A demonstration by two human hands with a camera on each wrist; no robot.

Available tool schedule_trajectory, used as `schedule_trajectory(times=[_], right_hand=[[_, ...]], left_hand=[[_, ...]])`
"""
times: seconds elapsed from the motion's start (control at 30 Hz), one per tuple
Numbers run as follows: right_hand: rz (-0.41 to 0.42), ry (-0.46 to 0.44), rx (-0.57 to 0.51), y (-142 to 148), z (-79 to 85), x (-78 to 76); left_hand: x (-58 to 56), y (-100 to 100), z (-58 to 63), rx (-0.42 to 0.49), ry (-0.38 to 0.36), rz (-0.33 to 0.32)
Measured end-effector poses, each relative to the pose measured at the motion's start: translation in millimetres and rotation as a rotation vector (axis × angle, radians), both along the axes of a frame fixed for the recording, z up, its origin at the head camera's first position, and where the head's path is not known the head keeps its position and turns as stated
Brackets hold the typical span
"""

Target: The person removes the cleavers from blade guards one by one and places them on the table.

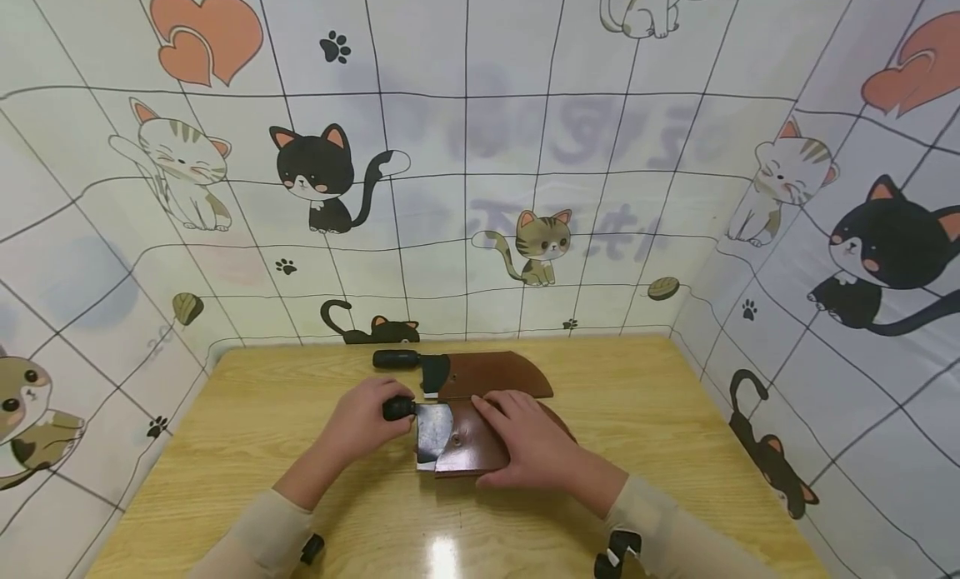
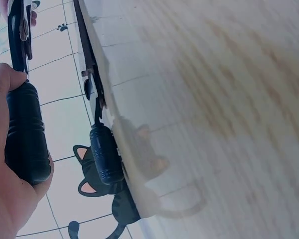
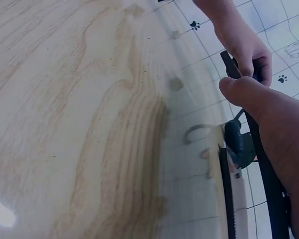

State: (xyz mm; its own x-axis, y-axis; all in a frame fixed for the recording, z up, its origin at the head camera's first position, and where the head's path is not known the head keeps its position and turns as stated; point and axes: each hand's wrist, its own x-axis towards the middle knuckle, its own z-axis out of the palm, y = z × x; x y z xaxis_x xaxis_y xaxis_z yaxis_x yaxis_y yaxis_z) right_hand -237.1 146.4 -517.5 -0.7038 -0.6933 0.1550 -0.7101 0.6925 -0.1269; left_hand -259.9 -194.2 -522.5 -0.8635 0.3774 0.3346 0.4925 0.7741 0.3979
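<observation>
Cleaver (image 1: 432,431), one: broad blade, mottled grey where bare at the handle end, the remainder inside a glossy brown sheath (image 1: 474,456) with a small round stud (image 1: 457,439); short black handle (image 1: 398,408) with ridged bands. Location: raised just above the tabletop (image 1: 675,446), handle to the left. Left grip (image 1: 363,418): holding the handle. Right grip (image 1: 534,446): holding the sheath, spanning it from near edge to far. Second sheathed cleaver (image 1: 495,374): lying on the tabletop just behind, pointing likewise.
</observation>
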Motion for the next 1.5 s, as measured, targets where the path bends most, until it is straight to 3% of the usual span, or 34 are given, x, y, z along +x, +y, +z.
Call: schedule_trajectory(times=[0.43, 0.77, 1.5], right_hand=[[0.001, 0.044, 0.008, 2.1, 11.7, 2.2], [-0.003, 0.048, 0.019, 2.3, 18.9, 4.1], [0.0, 0.057, -0.014, 3.8, 18.9, 3.0]], left_hand=[[4.9, 0.9, 10.8, 0.014, -0.007, 0.024], [5.9, 3.0, 18.6, 0.012, 0.036, 0.017], [12.0, 3.2, 24.2, 0.021, 0.043, 0.033]])
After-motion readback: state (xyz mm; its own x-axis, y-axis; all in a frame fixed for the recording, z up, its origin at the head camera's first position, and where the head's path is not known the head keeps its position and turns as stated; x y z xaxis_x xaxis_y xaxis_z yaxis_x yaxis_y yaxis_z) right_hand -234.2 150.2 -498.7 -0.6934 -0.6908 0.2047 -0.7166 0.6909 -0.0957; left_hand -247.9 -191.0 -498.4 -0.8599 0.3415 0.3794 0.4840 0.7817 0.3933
